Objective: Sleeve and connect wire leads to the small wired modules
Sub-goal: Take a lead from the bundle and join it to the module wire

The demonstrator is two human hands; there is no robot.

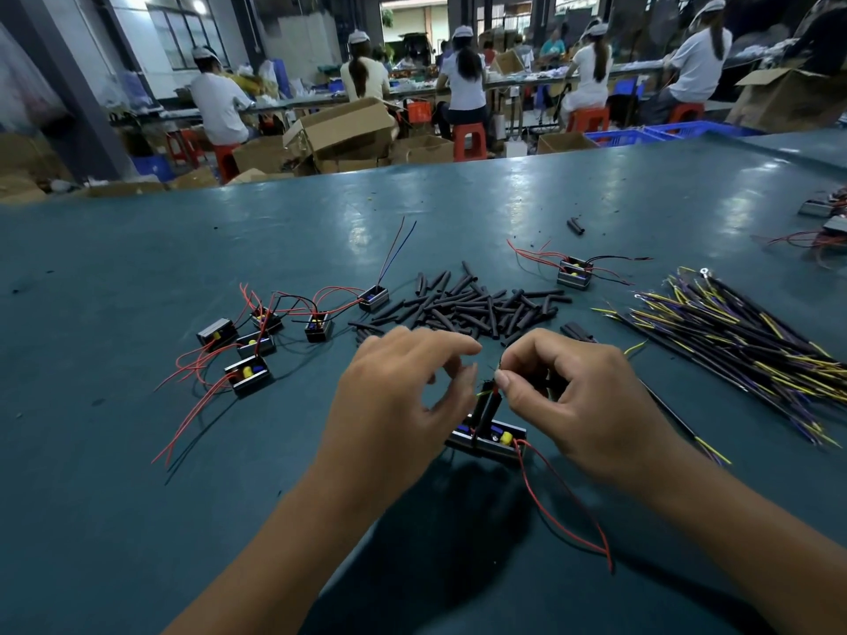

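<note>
Just beyond both hands (486,396), sleeves (472,304) crowd the table (137,497).

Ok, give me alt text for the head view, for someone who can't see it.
Two hands work wire ends above a small module on a green table; the right hand pinches them, the left hand hovers curled. Black sleeves lie piled behind.

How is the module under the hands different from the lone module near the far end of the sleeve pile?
The near module has two black sleeves standing up from it, pinched by the right hand; the far module has bare red and black leads spread flat. The near one lies between both hands; the far one lies untouched. Both are small open boxes with a yellow part.
</note>
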